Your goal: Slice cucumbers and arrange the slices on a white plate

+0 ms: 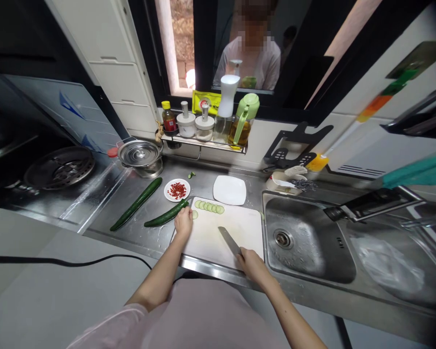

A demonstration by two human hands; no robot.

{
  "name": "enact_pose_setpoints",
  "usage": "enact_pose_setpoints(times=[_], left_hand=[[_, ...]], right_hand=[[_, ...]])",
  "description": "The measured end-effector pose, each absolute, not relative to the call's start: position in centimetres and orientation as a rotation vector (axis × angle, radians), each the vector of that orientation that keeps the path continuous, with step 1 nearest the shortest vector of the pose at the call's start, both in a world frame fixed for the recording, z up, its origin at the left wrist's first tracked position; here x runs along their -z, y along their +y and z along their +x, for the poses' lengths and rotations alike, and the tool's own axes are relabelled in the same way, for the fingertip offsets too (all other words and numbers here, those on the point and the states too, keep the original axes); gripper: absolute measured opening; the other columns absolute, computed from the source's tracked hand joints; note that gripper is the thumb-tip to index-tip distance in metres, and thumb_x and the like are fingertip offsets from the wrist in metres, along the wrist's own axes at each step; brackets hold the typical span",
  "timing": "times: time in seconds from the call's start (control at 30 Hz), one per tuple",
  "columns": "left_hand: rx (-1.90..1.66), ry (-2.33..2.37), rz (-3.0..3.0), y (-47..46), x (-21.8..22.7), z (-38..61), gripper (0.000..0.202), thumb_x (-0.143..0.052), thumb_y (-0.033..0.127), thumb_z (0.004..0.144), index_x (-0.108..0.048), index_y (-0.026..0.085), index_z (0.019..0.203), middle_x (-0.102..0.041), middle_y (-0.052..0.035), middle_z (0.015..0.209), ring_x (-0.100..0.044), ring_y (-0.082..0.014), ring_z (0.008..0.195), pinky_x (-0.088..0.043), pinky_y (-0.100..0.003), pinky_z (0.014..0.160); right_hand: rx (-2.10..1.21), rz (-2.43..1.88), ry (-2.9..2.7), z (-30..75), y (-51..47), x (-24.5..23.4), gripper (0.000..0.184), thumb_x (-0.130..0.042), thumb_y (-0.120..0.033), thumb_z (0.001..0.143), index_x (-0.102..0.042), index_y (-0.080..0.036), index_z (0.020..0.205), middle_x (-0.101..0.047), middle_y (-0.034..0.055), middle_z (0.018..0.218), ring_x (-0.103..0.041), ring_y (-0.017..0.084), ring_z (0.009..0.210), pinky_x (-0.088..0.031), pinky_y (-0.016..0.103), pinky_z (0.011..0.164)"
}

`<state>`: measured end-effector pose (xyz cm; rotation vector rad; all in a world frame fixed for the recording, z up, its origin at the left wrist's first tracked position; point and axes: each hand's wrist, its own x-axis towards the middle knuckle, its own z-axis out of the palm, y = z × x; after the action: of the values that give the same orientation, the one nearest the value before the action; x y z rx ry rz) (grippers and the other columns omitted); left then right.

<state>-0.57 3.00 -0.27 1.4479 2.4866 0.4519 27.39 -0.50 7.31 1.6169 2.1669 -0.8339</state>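
Note:
My left hand (183, 222) is closed on the cut end of a long green cucumber (165, 215) at the left edge of the white cutting board (236, 228). A row of several cucumber slices (210, 207) lies along the board's far edge. My right hand (250, 264) grips the handle of a kitchen knife (229, 240), whose blade rests over the middle of the board, pointing away to the left. A second whole cucumber (137, 203) lies on the steel counter further left.
A small dish of chopped red chilli (177, 189) and a white square plate (229, 189) sit behind the board. The sink (305, 237) is right of it. A lidded pot (140, 155), a condiment shelf (203, 140) and a stove (58, 167) stand at back left.

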Motion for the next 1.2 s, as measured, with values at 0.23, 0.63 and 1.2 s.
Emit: enact_pose_setpoints(times=[0.23, 0.63, 1.2], left_hand=[[-0.485, 2.505, 1.413, 3.2, 1.7, -1.1, 0.019, -0.046, 0.027, 0.093, -0.063, 0.022, 0.099, -0.063, -0.0057, 0.100, -0.059, -0.0169, 0.085, -0.038, -0.026, 0.071], [-0.431, 2.452, 1.517, 4.2, 0.9, -0.8, 0.023, -0.042, 0.025, 0.094, -0.064, 0.023, 0.100, -0.063, -0.0053, 0.101, -0.059, -0.0162, 0.088, -0.038, -0.024, 0.074], [-0.478, 2.412, 1.570, 4.3, 0.4, 0.5, 0.033, -0.036, 0.025, 0.095, -0.059, 0.025, 0.120, -0.059, -0.0073, 0.115, -0.058, -0.0183, 0.096, -0.041, -0.027, 0.082]], right_hand=[[0.827, 1.610, 2.173, 27.4, -0.3, -6.9, 0.026, -0.039, -0.025, 0.091, -0.062, -0.015, 0.098, -0.067, 0.0116, 0.093, -0.061, 0.019, 0.084, -0.029, 0.025, 0.063], [0.814, 1.607, 2.128, 27.4, -0.4, -7.3, 0.024, -0.038, -0.025, 0.091, -0.059, -0.017, 0.101, -0.066, 0.0100, 0.093, -0.061, 0.019, 0.086, -0.029, 0.024, 0.062], [0.741, 1.727, 2.086, 28.0, -0.3, -7.3, 0.031, -0.036, -0.020, 0.090, -0.043, -0.018, 0.120, -0.065, 0.0087, 0.094, -0.062, 0.020, 0.086, -0.027, 0.026, 0.064]])
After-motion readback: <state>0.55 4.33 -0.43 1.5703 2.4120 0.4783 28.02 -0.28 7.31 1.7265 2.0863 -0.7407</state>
